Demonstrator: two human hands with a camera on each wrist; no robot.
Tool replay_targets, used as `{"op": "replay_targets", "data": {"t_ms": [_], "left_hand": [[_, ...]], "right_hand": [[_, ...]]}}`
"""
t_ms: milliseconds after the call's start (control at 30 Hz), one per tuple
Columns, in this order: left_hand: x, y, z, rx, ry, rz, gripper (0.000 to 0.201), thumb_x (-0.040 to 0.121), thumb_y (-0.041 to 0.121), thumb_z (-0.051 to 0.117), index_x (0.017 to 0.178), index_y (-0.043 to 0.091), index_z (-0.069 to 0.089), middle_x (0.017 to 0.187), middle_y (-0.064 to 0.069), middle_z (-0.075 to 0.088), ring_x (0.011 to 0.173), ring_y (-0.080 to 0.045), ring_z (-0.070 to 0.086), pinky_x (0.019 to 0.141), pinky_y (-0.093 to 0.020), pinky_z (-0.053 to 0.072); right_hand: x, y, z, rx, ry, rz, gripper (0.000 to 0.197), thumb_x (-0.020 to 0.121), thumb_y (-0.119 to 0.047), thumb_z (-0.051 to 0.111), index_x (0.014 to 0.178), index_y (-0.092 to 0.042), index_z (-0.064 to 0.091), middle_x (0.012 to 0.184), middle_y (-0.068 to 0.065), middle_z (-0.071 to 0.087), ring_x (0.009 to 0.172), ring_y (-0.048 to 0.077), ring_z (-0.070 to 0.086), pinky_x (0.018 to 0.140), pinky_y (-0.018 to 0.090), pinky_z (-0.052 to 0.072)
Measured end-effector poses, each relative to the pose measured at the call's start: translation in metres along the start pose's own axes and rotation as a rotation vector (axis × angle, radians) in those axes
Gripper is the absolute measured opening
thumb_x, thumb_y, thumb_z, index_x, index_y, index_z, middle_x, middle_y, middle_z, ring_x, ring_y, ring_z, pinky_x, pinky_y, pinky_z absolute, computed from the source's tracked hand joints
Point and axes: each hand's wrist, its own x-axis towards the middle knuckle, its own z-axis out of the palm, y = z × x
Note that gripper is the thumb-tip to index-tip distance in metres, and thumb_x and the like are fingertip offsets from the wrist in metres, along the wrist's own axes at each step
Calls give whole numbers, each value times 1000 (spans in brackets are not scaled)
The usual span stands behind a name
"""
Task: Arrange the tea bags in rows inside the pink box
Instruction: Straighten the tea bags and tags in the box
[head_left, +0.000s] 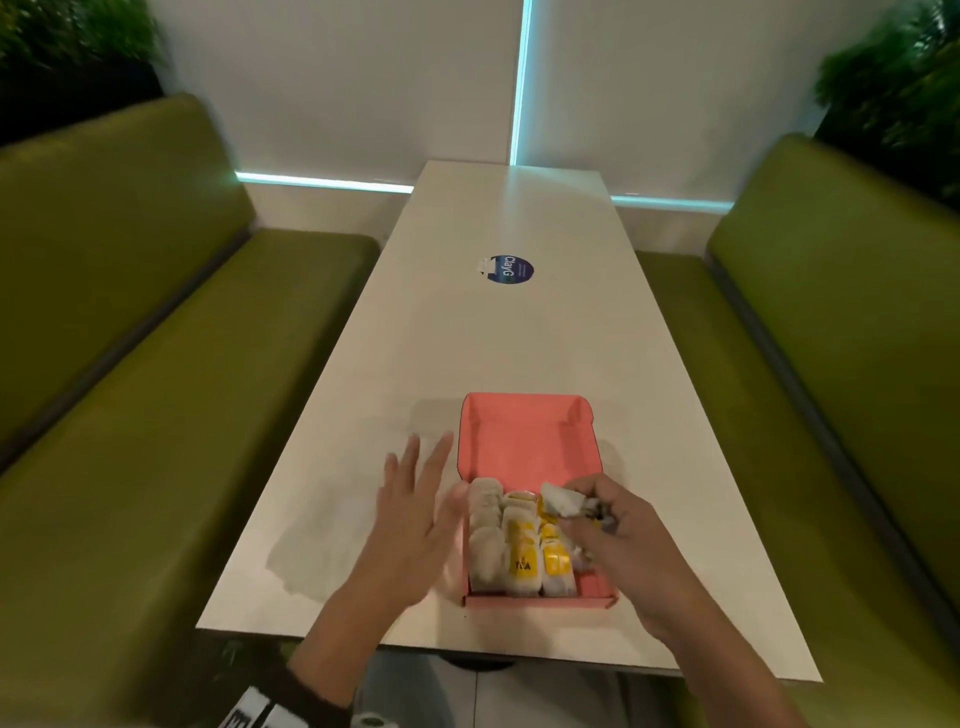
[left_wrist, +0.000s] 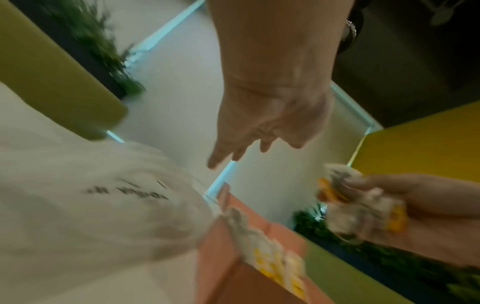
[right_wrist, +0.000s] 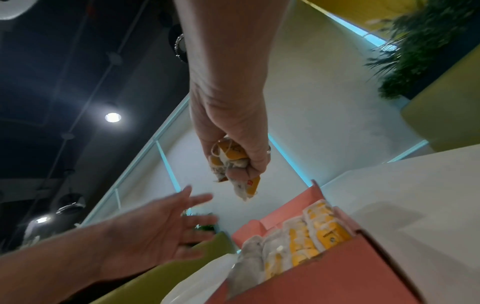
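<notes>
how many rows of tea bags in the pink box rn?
3, side by side in the near half of the pink box: left row, middle row, right row. The right hand covers part of the right row, so bags may be hidden.

Counts, head view:
- Box: 1, pink, open.
- Rows of tea bags in box: 3, side by side. Bags overlap; count per row cannot be told.
- Bunch of bags in right hand: 1; at least 2 yellow tags in the right wrist view.
- Hands: 2, with left hand.
- Table: 1.
- Sticker: 1.
- Benches: 2.
</notes>
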Motion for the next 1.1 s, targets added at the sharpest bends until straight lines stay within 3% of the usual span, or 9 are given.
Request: {"op": "replay_targets", "data": {"t_ms": [100, 233, 333, 467, 567, 633, 733, 933, 1100], "left_hand": [[-13, 42, 12, -455, -118, 80, 48, 90, 58, 24, 137, 56, 14, 151, 21, 24, 140, -1, 23, 113, -23, 24], [-17, 68, 19, -961, -270, -100, 50, 81, 62, 30, 131, 54, 37, 127, 12, 57, 112, -6, 59, 93, -34, 51], [-12, 72, 17, -1164, -233, -246, 39, 86, 48, 46, 121, 36, 56, 106, 0, 70, 91, -11, 69, 70, -29, 56], [-8, 71, 23, -1255, -182, -343, 20, 94, 21, 50, 111, 21, 61, 88, -5, 72, 75, -14, 70, 57, -25, 54], [-3, 67, 25, -1324, -139, -405, 20, 94, 13, 48, 101, 22, 64, 82, -4, 72, 70, -16, 69, 57, -29, 54], [0, 63, 28, -1321, -104, -407, 23, 93, 9, 49, 100, 21, 67, 85, -7, 71, 71, -18, 66, 60, -31, 52], [2, 58, 31, -1272, -111, -401, 16, 92, 6, 50, 96, 13, 63, 88, -13, 66, 71, -21, 64, 64, -32, 53], [2, 53, 38, -1156, -153, -357, 19, 91, 7, 47, 101, 13, 63, 74, -8, 66, 60, -15, 61, 58, -29, 51], [0, 49, 34, -1143, -119, -370, 31, 88, 5, 42, 113, 10, 61, 77, -13, 61, 59, -19, 56, 58, -29, 36]], "right_hand": [[-3, -9, 17, -97, -7, -153, 37, 87, -4, 61, 99, -38, 52, 89, -8, 59, 79, 11, 59, 72, 28, 52], [0, -5, 36, -166, -37, -319, 94, 80, 1, 65, 129, -61, 13, 108, -6, 48, 95, 4, 58, 85, 21, 51], [-3, 2, 39, -317, -120, -358, 114, 76, -12, 69, 126, -69, -16, 126, -18, 29, 116, -3, 39, 97, 16, 37], [-8, 2, 34, -561, -190, -355, 115, 77, -30, 66, 116, -66, -37, 121, -31, 16, 120, -10, 16, 108, 30, 6], [-1, 5, 20, -434, -164, -306, 103, 73, -42, 65, 132, -62, -17, 129, -46, 9, 123, -23, 9, 108, 28, 11], [5, 5, 10, -259, -47, -285, 78, 75, -45, 66, 132, -60, 16, 139, -30, 25, 122, -14, 30, 100, 15, 30], [12, 5, 1, -94, 70, -179, 33, 86, -30, 66, 108, -47, 49, 117, -11, 54, 97, 3, 56, 74, 9, 47], [17, 6, 3, -67, 116, -108, 13, 85, -17, 65, 82, -29, 66, 78, -10, 67, 73, 5, 60, 67, 12, 48], [20, 6, -6, 319, 214, 36, 12, 91, -5, 55, 89, -8, 66, 74, 4, 65, 63, 12, 56, 61, 25, 47]]}}
